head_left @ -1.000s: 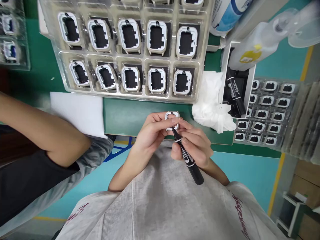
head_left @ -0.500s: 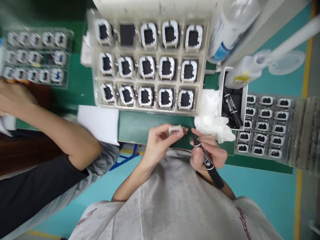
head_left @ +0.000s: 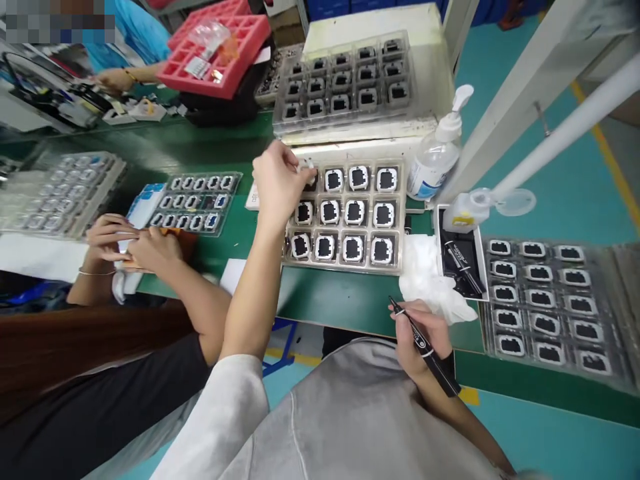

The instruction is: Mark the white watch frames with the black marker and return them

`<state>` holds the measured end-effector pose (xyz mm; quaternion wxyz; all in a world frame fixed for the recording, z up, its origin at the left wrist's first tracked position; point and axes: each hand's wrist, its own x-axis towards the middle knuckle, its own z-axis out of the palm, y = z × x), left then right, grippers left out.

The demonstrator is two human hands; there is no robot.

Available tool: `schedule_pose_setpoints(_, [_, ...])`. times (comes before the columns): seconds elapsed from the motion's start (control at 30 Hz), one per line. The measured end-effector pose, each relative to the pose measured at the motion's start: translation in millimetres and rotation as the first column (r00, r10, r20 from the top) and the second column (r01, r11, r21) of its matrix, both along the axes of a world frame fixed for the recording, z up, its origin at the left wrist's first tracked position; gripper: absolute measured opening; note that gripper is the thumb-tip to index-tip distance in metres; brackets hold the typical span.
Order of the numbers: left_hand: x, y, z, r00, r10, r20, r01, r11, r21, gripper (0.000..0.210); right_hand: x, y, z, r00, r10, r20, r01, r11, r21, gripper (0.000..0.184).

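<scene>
My left hand [head_left: 280, 180] reaches over the back row of a clear plastic tray [head_left: 345, 268]. Its fingertips pinch a small white frame part [head_left: 306, 164], partly hidden by the fingers. Rows of white square frames with dark centres, such as one frame [head_left: 383, 251], fill the tray's pockets in view; my left hand and forearm cover its left side. Closer to my body, my right hand [head_left: 437, 331] is closed round a black marker pen [head_left: 434, 362]. The pen is uncapped, its tip pointing up and left over the green table [head_left: 340, 300].
White crumpled cloth [head_left: 425, 273] lies beside a box [head_left: 483, 267] holding markers. Behind stand a pump bottle [head_left: 433, 163] and a white-and-yellow bottle [head_left: 467, 212]. More filled trays [head_left: 563, 313] are at right. At left, a co-worker's hands [head_left: 155, 250] work near another tray [head_left: 220, 220].
My left hand has moved from in front of my body, up and left to the tray's back row, carrying the white frame part. The right hand still holds the marker. The view has tilted up.
</scene>
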<state>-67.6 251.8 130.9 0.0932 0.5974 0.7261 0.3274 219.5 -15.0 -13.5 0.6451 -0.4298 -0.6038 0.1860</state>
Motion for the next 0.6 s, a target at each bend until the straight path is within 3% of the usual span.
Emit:
schedule_pose_setpoints(0.13, [-11.0,7.1,0.5,0.991,-0.038,-0.131,0.02,0.991,-0.133,0.022,0.1,1.2,-3.2,1.0,0.013,-0.002,-0.013,1.0,0.006,0.017])
schedule_pose_setpoints(0.3, [-41.6,-1.2,2.8,0.986,-0.006,-0.168,-0.011,0.995,-0.099,0.016,-0.4,2.3,-6.4,1.0,0.015,-0.016,-0.015,1.0,0.021,0.019])
schedule_pose_setpoints(0.4, [-60.1,3.5,0.8,0.984,0.041,-0.176,-0.069,0.985,-0.156,0.013,-0.6,2.4,-5.9,1.0,0.019,-0.02,-0.019,1.0,0.019,0.018])
schedule_pose_setpoints(0.5, [-67.7,9.7,-3.4,0.986,0.007,-0.169,-0.044,0.975,-0.218,0.014,-0.8,3.1,-4.7,1.0,0.022,-0.018,-0.021,1.0,0.019,0.016])
schedule_pose_setpoints(0.6, [-69.6,11.4,-5.6,0.985,0.017,-0.17,-0.05,0.98,-0.194,0.021,-1.1,4.0,-3.7,1.0,0.019,-0.017,-0.018,1.0,0.018,0.016])
